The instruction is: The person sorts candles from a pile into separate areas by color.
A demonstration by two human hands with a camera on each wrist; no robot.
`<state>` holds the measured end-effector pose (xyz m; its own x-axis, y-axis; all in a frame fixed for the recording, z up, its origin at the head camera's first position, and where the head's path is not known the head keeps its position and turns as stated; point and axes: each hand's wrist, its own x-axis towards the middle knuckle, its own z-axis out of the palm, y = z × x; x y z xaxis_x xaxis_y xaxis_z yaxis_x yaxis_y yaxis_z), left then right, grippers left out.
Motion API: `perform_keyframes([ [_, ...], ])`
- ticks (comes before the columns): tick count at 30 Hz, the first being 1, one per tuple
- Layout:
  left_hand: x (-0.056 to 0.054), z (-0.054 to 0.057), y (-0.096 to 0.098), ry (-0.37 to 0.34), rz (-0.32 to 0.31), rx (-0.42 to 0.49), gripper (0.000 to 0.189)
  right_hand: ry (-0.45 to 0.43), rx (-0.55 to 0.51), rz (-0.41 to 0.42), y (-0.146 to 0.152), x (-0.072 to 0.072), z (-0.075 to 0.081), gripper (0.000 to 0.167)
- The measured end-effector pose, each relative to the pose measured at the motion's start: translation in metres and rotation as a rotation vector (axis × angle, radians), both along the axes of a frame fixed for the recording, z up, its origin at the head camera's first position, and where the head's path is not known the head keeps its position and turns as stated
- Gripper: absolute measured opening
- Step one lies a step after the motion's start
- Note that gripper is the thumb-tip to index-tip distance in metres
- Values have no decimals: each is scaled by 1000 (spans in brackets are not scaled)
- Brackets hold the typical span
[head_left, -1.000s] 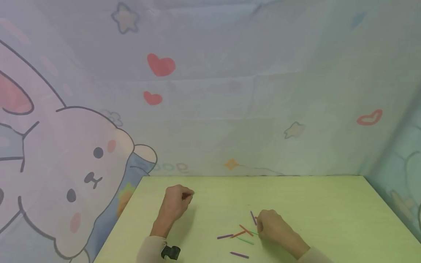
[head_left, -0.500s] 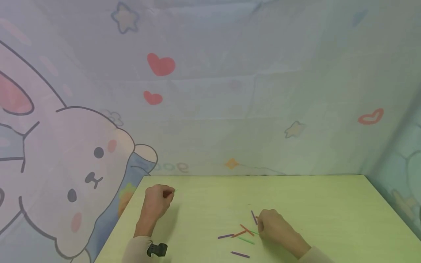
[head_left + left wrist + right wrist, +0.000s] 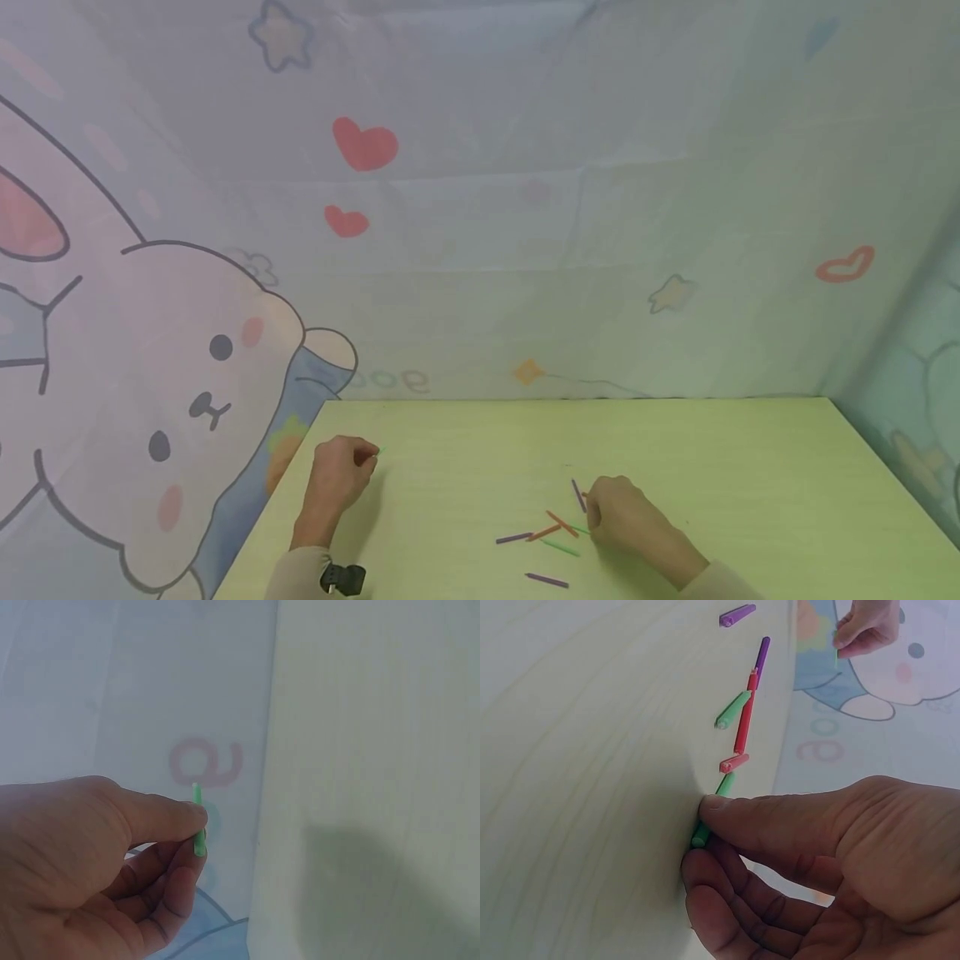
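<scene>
My left hand [image 3: 333, 477] is raised over the table's left side, a black wrist camera strapped behind it. Its thumb and forefinger pinch a small green crayon-like stick [image 3: 199, 832]; both ends show beyond the fingertips. Low over the table right of centre, my right hand [image 3: 626, 517] has thumb and fingertips around another green crayon-like stick [image 3: 724, 786], which lies beside the loose pile. The thumb covers that stick's middle. A red stick [image 3: 744, 720], a light green stick [image 3: 733, 709] and a short red stick [image 3: 735, 763] lie just beyond it.
Several more sticks lie near the right hand: a purple stick [image 3: 513, 538] on the left, a purple stick [image 3: 547, 580] in front and a purple stick [image 3: 578, 496] behind. The pale yellow table [image 3: 712, 450] ends against a printed cloth backdrop [image 3: 487, 208].
My left hand has moved left across the table, away from the pile, with its green stick. The right hand and the loose sticks look unmoved.
</scene>
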<state>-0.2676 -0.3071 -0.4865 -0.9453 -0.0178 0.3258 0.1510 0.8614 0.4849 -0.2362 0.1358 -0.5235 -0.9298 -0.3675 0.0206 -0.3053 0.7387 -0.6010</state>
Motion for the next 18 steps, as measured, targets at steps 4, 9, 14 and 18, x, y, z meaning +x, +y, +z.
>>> perform_keyframes([
  [4,0,-8,-2,-22,13,-2,14,-2,10,3,0,2,3,34],
  [9,-2,-18,-3,-28,31,-16,12,28,12,24,0,4,4,33],
  [14,-2,-29,-6,-34,69,-18,11,25,3,34,-1,5,6,32],
  [18,-2,-39,-9,-36,86,-24,11,20,2,40,-2,4,4,32],
])
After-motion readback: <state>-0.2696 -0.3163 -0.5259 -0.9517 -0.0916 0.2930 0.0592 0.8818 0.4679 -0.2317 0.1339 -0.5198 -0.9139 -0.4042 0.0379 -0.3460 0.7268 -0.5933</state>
